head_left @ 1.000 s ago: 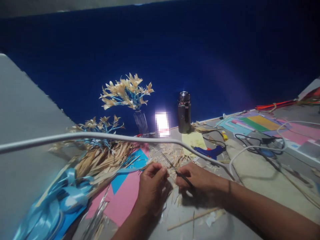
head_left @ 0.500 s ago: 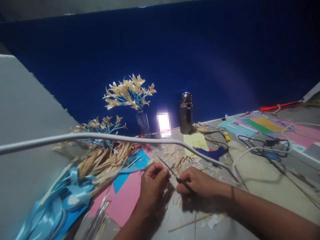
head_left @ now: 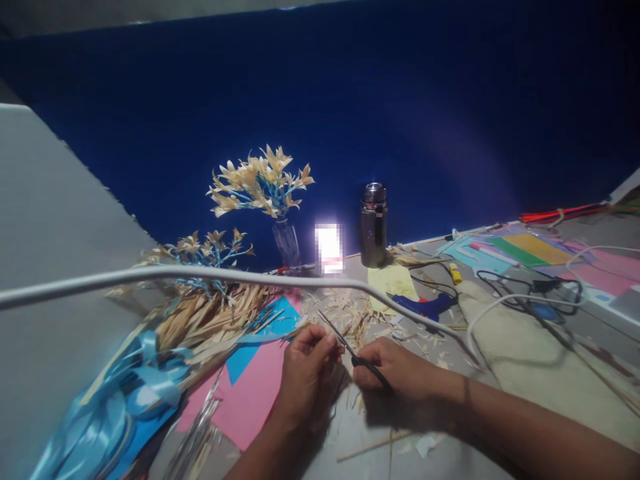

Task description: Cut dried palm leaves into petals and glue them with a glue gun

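Gripped in the right hand (head_left: 397, 363), nearer than the flask (head_left: 373, 233): scissors (head_left: 356, 361). Left hand (head_left: 309, 360), nearer and left of the flask, pinched closed; contents impossible to tell. Before the flask, scraps (head_left: 353, 323), suggesting much cutting done. Left of it, flowers (head_left: 241, 177), seemingly finished; farther left and nearer, strips (head_left: 200, 323), probably left to cut.

Single view, head-worn; taken from above, aimed forward and down. Left hand (head_left: 307, 370) and right hand (head_left: 387, 365) are framed close, toward 6 and 5 o'clock, table (head_left: 350, 427) beneath them; wall (head_left: 320, 100) is faced farther off at 12. View is crossed by cable (head_left: 200, 272) from 9 to 4.
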Demonstrator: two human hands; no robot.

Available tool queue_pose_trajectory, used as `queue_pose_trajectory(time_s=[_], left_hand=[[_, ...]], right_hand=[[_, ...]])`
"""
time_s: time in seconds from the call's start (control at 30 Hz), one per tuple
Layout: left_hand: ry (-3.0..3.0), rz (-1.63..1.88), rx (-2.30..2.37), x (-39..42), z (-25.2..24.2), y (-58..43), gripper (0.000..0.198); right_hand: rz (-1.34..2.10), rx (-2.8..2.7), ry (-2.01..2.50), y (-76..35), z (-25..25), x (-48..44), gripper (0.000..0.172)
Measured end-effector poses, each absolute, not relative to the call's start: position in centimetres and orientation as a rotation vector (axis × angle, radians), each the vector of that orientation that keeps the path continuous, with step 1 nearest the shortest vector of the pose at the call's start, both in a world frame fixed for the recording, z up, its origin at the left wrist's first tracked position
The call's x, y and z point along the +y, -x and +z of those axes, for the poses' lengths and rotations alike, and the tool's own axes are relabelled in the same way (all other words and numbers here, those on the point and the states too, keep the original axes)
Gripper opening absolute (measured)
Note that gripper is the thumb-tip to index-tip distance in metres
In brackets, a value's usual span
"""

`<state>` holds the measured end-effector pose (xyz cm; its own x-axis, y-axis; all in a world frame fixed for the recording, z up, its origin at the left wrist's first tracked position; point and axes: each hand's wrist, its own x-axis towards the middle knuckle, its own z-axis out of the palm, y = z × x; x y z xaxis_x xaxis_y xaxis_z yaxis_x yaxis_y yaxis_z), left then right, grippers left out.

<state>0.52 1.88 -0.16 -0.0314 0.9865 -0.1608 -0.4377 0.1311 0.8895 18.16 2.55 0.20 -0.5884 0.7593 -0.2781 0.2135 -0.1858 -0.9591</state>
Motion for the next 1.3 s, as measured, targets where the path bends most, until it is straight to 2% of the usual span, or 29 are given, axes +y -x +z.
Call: queue_pose_trajectory(time_s=[0.67, 0.97, 1.2, 1.3], left_hand=[[-0.741, 1.252, 0.969, 1.5, 1.0, -0.7, 0.029], [-0.796, 1.241, 0.983, 1.8, 0.9, -0.5, 0.017], [-0.759, 1.065, 0.839, 1.6, 0.6, -0.2, 0.026], [-0.788, 0.971, 0.81, 1.6, 0.1, -0.3, 0.025]], right_hand=[[2.022, -1.478, 1.195, -17.8, 0.3, 1.9, 0.031], [2.097, -1.37, 1.132, -18.3, -0.9, 2.4, 0.042], [1.907, -1.248, 0.992, -19.0, 0.0, 3.6, 0.029], [1.764, -1.288, 0.993, -19.0, 0.0, 3.6, 0.03]])
